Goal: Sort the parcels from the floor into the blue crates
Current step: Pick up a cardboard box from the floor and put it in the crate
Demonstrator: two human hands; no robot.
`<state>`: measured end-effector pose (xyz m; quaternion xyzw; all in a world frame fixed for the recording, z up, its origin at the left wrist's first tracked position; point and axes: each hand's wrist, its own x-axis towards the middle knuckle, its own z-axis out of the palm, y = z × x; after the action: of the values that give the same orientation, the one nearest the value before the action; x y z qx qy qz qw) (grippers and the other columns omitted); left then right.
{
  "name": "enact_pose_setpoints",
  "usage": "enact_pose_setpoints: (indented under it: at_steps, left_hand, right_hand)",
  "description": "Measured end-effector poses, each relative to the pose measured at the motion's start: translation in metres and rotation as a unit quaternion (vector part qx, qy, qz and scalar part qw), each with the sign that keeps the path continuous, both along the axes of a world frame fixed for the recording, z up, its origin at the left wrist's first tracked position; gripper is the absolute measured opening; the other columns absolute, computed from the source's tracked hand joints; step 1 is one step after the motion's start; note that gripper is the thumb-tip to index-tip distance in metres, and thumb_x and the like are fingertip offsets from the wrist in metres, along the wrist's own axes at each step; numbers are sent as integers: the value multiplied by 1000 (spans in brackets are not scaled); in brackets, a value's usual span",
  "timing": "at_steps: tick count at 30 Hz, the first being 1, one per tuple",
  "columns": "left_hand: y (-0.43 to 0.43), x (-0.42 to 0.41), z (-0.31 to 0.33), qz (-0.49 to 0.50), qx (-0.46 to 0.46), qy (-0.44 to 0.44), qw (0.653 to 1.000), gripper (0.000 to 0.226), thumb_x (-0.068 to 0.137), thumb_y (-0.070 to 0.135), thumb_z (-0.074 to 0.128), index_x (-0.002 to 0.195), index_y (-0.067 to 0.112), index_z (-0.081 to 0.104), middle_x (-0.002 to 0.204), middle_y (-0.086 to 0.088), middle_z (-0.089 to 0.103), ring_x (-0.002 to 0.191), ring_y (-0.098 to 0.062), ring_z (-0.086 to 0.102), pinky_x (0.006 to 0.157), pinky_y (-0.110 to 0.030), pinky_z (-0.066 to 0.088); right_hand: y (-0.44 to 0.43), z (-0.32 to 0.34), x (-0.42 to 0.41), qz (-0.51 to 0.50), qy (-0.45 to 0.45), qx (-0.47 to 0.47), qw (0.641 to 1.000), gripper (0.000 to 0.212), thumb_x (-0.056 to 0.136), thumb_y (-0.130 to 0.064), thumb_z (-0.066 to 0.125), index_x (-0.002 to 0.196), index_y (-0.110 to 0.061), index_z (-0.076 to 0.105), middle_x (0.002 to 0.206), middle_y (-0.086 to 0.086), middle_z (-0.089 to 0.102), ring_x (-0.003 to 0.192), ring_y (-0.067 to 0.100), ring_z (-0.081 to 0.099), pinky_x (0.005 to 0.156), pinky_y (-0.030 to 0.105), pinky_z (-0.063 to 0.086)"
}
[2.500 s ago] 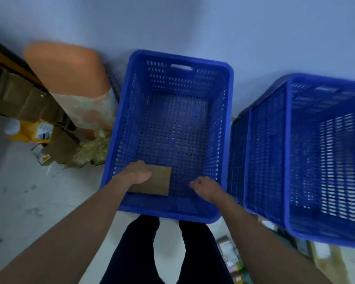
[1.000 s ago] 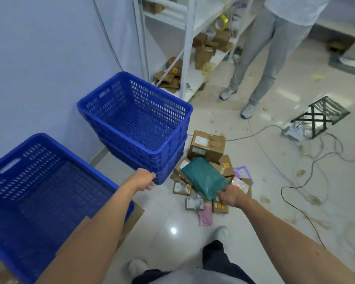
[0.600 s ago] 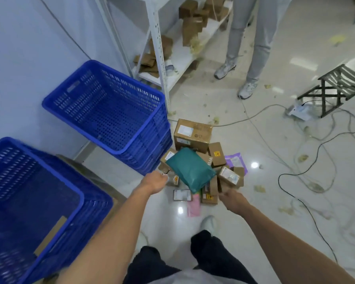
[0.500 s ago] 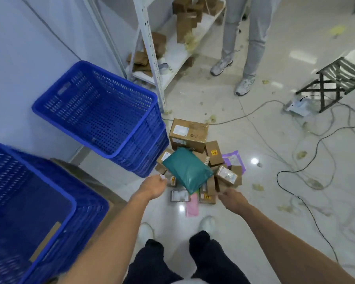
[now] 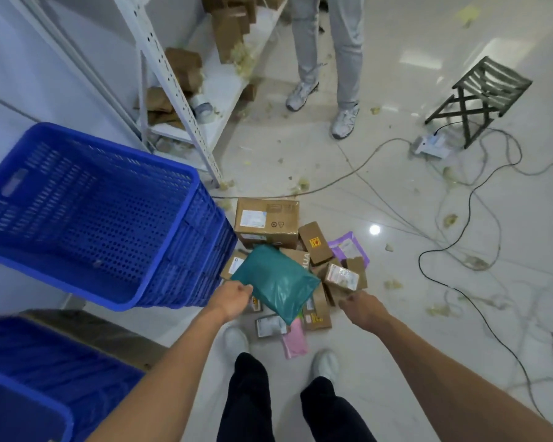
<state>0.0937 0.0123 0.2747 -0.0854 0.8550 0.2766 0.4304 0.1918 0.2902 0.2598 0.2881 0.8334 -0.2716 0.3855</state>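
A pile of parcels lies on the floor in front of my feet: a large cardboard box (image 5: 266, 222), several small labelled boxes, a purple mailer (image 5: 348, 247), a pink mailer (image 5: 295, 340), and a teal plastic mailer (image 5: 276, 282) on top. My left hand (image 5: 232, 299) is down at the teal mailer's left corner, fingers loosely curled and touching its edge. My right hand (image 5: 361, 306) reaches toward a small labelled box (image 5: 342, 277), holding nothing. Stacked blue crates (image 5: 109, 145) stand left of the pile. Another blue crate (image 5: 45, 355) is at the bottom left.
A white metal shelf rack (image 5: 170, 87) with cardboard boxes stands behind the crates. A person in grey trousers (image 5: 326, 59) stands beyond the pile. Cables (image 5: 454, 244) trail across the tiled floor on the right, near a folding stool (image 5: 479, 100). Flat cardboard (image 5: 93, 330) lies under the near crate.
I have turned from the crate toward the floor pile. Both hands have dropped closer to the parcels, the left reaching the teal mailer's corner and the right nearing the small labelled box.
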Motion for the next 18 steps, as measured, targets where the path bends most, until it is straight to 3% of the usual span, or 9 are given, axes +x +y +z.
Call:
enact_pose_setpoints:
  at_steps: [5, 8, 11, 15, 18]
  left_hand:
    - [-6, -64, -39, -3, 33, 7, 999, 40, 101, 39, 45, 98, 6, 67, 101, -15, 72, 97, -29, 67, 96, -47, 51]
    - [-10, -105, -58, -14, 51, 12, 999, 34, 100, 39, 46, 99, 16, 70, 105, -7, 71, 102, -26, 66, 98, -47, 50]
    - [-15, -138, -83, -54, 54, 6, 997, 33, 100, 38, 43, 112, 30, 72, 124, 4, 67, 117, -18, 59, 105, -40, 45]
    - [-18, -167, -146, -60, 27, 31, 997, 39, 103, 37, 44, 139, 28, 56, 141, 1, 58, 128, -19, 52, 97, -29, 38]
    - [-18, -185, -210, 6, -17, 53, 998, 53, 101, 38, 49, 150, 21, 39, 149, -6, 49, 135, -25, 47, 104, -35, 38]
  right_hand:
    - [-11, -26, -42, -44, 9, 3, 999, 27, 99, -33, 46, 114, -16, 61, 114, 8, 65, 90, 22, 57, 75, 27, 41]
    - [-16, -49, -78, -44, 14, 18, 999, 39, 100, -39, 45, 117, -10, 64, 120, 12, 65, 100, 27, 58, 78, 28, 41]
    - [-23, -81, -114, -41, 19, -9, 999, 38, 99, -36, 47, 112, -6, 65, 109, 13, 65, 103, 32, 61, 79, 34, 46]
    - [-25, -145, -164, -26, 46, 8, 999, 26, 98, -42, 46, 100, -20, 61, 95, 2, 65, 79, 13, 58, 60, 25, 38]
    - [-17, -208, -200, -66, 43, -25, 997, 36, 95, -48, 50, 113, -19, 58, 104, 3, 64, 94, 20, 60, 83, 39, 50]
